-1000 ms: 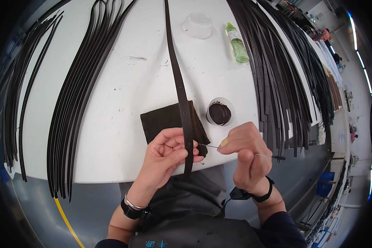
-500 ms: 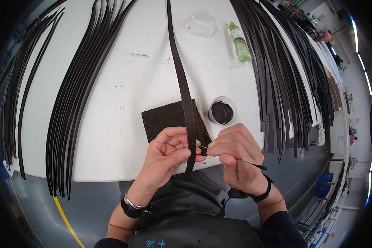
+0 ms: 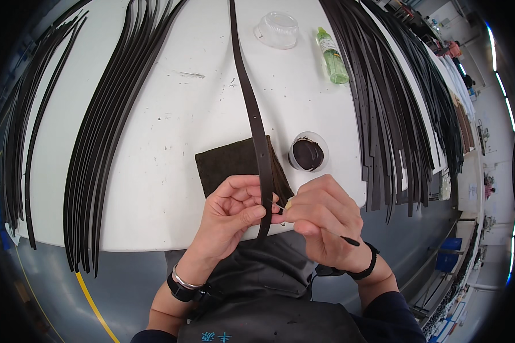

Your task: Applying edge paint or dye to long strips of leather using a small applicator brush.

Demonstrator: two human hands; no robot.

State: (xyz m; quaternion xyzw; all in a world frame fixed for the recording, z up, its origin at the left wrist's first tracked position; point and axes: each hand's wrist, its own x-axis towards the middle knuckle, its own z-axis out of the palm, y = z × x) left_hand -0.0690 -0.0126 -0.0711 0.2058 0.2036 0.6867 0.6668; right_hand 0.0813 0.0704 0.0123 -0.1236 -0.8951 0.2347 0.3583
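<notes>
My left hand (image 3: pixel 226 220) pinches a long dark leather strap (image 3: pixel 248 91) with punched holes, which runs up the white table (image 3: pixel 166 114). My right hand (image 3: pixel 329 220) is closed on a thin metal tool (image 3: pixel 349 240) with a black end; its other end meets the strap's right edge near my left fingertips. Behind both hands lies a folded dark brown cloth (image 3: pixel 223 163). A clear cup (image 3: pixel 307 152) of dark brown paste stands just beyond my right hand.
Bundles of dark straps (image 3: pixel 106 114) lie on the left and more (image 3: pixel 383 103) on the right, overhanging the edge. A clear plastic tub (image 3: pixel 276 30) and green bottle (image 3: pixel 332 56) are at the back. Shelving and a blue bin (image 3: pixel 448 254) are at the right.
My right hand has moved left, up against the strap and my left fingers, carrying the tool with it. My left hand and the strap have shifted slightly right.
</notes>
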